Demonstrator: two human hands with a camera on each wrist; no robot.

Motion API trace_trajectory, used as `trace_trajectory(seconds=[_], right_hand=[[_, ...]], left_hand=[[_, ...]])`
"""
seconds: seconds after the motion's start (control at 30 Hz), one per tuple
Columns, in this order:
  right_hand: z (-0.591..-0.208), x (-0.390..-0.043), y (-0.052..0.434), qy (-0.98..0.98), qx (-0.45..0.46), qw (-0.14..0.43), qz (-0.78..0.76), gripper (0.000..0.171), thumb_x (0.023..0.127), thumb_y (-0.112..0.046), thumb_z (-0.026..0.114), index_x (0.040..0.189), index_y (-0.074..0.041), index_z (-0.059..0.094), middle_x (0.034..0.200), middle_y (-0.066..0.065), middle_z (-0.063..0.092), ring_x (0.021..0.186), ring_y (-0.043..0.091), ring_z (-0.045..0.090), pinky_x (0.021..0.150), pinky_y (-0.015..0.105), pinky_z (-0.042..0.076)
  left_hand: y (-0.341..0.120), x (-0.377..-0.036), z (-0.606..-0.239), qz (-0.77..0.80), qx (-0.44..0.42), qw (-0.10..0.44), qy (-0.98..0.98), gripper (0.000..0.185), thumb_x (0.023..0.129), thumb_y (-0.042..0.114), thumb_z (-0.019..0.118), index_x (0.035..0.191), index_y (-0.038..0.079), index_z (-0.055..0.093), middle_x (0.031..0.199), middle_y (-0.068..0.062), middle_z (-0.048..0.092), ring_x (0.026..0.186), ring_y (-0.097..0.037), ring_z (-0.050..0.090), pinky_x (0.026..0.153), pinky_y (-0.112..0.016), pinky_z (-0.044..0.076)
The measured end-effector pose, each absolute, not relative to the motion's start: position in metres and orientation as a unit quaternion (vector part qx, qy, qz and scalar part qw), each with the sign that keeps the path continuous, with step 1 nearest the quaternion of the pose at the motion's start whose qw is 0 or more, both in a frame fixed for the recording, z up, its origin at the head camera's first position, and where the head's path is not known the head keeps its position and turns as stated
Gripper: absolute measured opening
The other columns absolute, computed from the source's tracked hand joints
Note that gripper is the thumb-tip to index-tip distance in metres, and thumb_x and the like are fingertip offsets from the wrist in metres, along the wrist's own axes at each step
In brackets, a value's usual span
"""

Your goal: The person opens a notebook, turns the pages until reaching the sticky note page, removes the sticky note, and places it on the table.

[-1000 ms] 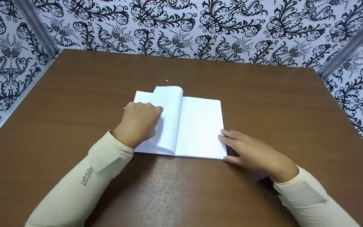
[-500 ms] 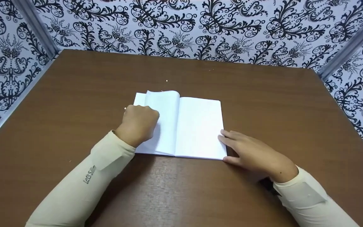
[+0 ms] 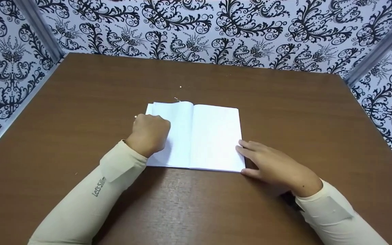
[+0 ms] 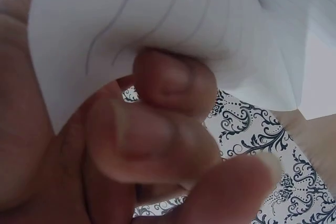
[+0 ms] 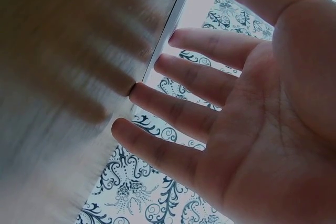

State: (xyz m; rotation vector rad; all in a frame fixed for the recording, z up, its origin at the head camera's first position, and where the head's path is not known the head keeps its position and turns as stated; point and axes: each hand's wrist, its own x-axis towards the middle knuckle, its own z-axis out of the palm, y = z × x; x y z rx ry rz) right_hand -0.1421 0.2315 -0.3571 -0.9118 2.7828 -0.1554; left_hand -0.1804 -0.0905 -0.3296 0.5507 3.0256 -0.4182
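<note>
Glare up top, murk at the wrists

My head feed's bright: pages (image 3: 216, 136) almost blown out, glossy glare on the near bench (image 3: 199, 207), shadow beside the left sleeve (image 3: 80, 207). Left wrist's dim, nearest fingers (image 4: 231, 190) soft; right wrist's hazy.

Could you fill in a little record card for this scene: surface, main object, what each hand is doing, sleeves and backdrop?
Surface: brown wood-look table
Main object: white notebook, lying open
Left hand: fingers curled, holding a ruled page on the notebook's left side
Right hand: fingers extended, fingertips at the notebook's right edge
Sleeves: cream; dark lettering on the left one
Backdrop: white panels with black scrollwork
</note>
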Motion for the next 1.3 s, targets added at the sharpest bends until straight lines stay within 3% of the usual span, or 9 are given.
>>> trace_trajectory(seconds=[0.13,0.3,0.37,0.5,0.63,0.73,1.0,1.3], right_hand=[[-0.357,-0.142,0.232,0.944,-0.310,0.101,-0.054,0.065,0.094,-0.031,0.069,0.147,0.000,0.047,0.157,0.019,0.040,0.143,0.041,0.040,0.113,0.055,0.037],[-0.357,-0.143,0.232,0.942,-0.315,0.099,-0.054,0.065,0.094,-0.030,0.069,0.147,0.000,0.047,0.156,0.020,0.041,0.143,0.041,0.041,0.112,0.055,0.038],[-0.357,-0.143,0.232,0.942,-0.316,0.099,-0.054,0.065,0.094,-0.031,0.069,0.147,0.000,0.047,0.156,0.021,0.041,0.142,0.041,0.041,0.112,0.055,0.038],[-0.357,-0.142,0.232,0.942,-0.315,0.099,-0.055,0.065,0.094,-0.031,0.069,0.147,0.000,0.046,0.156,0.021,0.040,0.142,0.041,0.041,0.112,0.055,0.038],[-0.357,-0.143,0.232,0.942,-0.316,0.097,-0.055,0.065,0.094,-0.031,0.069,0.146,0.000,0.047,0.156,0.021,0.041,0.142,0.041,0.042,0.112,0.055,0.038],[-0.358,-0.143,0.232,0.942,-0.319,0.093,-0.055,0.064,0.094,-0.030,0.069,0.145,0.001,0.048,0.155,0.021,0.042,0.141,0.042,0.043,0.112,0.055,0.038],[-0.358,-0.141,0.233,0.942,-0.316,0.097,-0.060,0.064,0.095,-0.031,0.068,0.146,0.000,0.047,0.156,0.020,0.041,0.142,0.041,0.041,0.112,0.055,0.037],[-0.357,-0.142,0.233,0.943,-0.312,0.100,-0.057,0.065,0.095,-0.031,0.068,0.147,0.000,0.046,0.156,0.019,0.041,0.143,0.041,0.040,0.112,0.055,0.037]], left_hand=[[-0.091,-0.182,-0.332,-0.145,0.177,0.010,0.973,0.016,0.083,0.005,0.060,0.069,0.006,0.068,0.052,-0.002,0.053,0.052,-0.013,0.031,0.045,-0.031,0.030],[-0.090,-0.182,-0.334,-0.161,0.170,-0.004,0.972,0.034,0.087,0.004,0.055,0.054,0.010,0.048,0.048,0.003,0.028,0.052,-0.012,0.019,0.044,-0.028,0.020],[-0.088,-0.182,-0.335,-0.164,0.166,-0.007,0.972,0.037,0.088,0.005,0.055,0.052,0.011,0.046,0.049,0.004,0.025,0.052,-0.012,0.019,0.044,-0.027,0.018],[-0.085,-0.183,-0.337,-0.147,0.169,-0.038,0.974,0.032,0.089,0.010,0.058,0.057,0.009,0.060,0.047,0.002,0.038,0.050,-0.012,0.028,0.041,-0.028,0.022],[-0.081,-0.182,-0.340,-0.120,0.187,-0.081,0.972,0.024,0.089,0.012,0.061,0.067,0.008,0.070,0.056,-0.006,0.060,0.051,-0.017,0.051,0.043,-0.034,0.041],[-0.078,-0.181,-0.343,-0.095,0.208,-0.103,0.968,0.020,0.090,0.016,0.062,0.077,0.006,0.073,0.068,-0.012,0.066,0.060,-0.028,0.064,0.051,-0.042,0.052],[-0.064,-0.175,-0.344,-0.080,0.230,-0.084,0.966,0.037,0.092,0.038,0.068,0.105,0.004,0.072,0.093,-0.017,0.070,0.080,-0.033,0.068,0.061,-0.048,0.056],[-0.052,-0.165,-0.345,-0.037,0.276,-0.106,0.954,0.043,0.090,0.038,0.071,0.120,0.007,0.069,0.111,-0.018,0.070,0.099,-0.037,0.070,0.071,-0.051,0.058]])
